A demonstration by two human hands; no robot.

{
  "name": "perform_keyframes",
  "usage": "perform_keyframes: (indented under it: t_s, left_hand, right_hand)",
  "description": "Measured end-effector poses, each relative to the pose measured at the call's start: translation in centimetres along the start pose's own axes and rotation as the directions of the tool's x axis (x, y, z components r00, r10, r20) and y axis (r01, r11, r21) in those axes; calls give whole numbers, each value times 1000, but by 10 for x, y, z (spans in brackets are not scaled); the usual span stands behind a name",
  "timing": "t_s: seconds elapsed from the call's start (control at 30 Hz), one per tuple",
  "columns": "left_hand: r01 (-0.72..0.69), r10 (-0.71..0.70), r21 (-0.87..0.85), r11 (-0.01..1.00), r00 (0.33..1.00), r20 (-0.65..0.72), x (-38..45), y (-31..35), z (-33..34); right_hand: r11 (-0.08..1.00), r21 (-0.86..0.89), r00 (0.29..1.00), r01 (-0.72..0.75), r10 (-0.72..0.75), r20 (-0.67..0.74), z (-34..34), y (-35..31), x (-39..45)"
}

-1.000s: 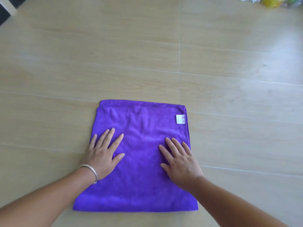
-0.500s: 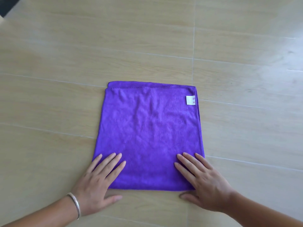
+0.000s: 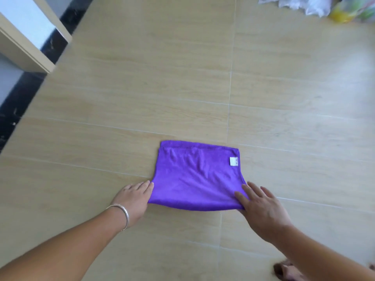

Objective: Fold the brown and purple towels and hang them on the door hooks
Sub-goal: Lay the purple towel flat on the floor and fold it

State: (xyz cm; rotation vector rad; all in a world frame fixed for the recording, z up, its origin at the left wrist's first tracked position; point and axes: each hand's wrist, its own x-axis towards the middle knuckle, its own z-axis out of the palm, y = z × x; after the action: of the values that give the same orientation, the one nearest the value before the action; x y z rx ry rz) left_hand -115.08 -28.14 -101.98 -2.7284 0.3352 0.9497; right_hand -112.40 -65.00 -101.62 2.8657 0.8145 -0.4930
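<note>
At lower centre of the frame, the folded purple towel is gripped at its near corners by the left hand and right hand, apparently for lifting; both corners should be raised evenly.

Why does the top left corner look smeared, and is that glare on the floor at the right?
Head view: the white door frame and dark strip at top left are streaked by motion blur; wide-angle bending curves the floor lines; a pale sheen washes the tiles at right; the purple towel and both hands stay fairly sharp.
</note>
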Motion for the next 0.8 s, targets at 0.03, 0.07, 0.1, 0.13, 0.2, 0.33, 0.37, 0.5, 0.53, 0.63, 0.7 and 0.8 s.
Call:
perform_keyframes:
  t_s: [0.03,0.07,0.1,0.13,0.2,0.33,0.37,0.5,0.53,0.63,0.7,0.8]
  left_hand:
    - [0,0,-9,1000,1000,-15,-14,-4,-21]
    - [0,-1,-19,1000,1000,-30,-29,-8,-41]
    - [0,-1,-36,999,999,-41,-44,-13,-62]
    - [-5,3,-55,998,999,-44,-60,-17,-83]
    - [-18,15,-75,997,999,-46,-92,-28,-127]
    - [-67,67,-37,997,998,-21,-161,-54,-213]
    - [-80,80,-37,996,997,-4,-179,-61,-236]
    - [-104,100,-108,989,994,-43,-256,-90,-338]
    - [-98,92,-134,986,994,-53,-275,-97,-365]
    - [-96,84,-157,983,993,-82,-326,-117,-438]
    - [-95,80,-137,986,991,-110,-359,-130,-482]
    - [-85,61,-119,989,979,-194,-404,-150,-541]
  right_hand:
    - [1000,1,1000,-15,15,-2,-22,4,-8]
    - [1000,7,1000,-28,28,-7,-45,7,-16]
    - [999,17,999,-40,40,-14,-69,11,-24]
    - [998,27,998,-55,55,-12,-94,14,-33]
    - [997,42,997,-70,71,-16,-145,17,-49]
    - [991,87,994,-105,104,13,-257,16,-83]
    - [988,108,993,-111,107,48,-286,16,-93]
    - [993,74,996,-93,93,-4,-413,14,-125]
    - [992,100,997,-73,71,22,-442,14,-135]
    - [987,157,1000,-31,31,3,-531,19,-156]
    - [988,151,999,-27,33,-38,-586,21,-169]
    - [993,119,996,-8,19,-86,-662,22,-186]
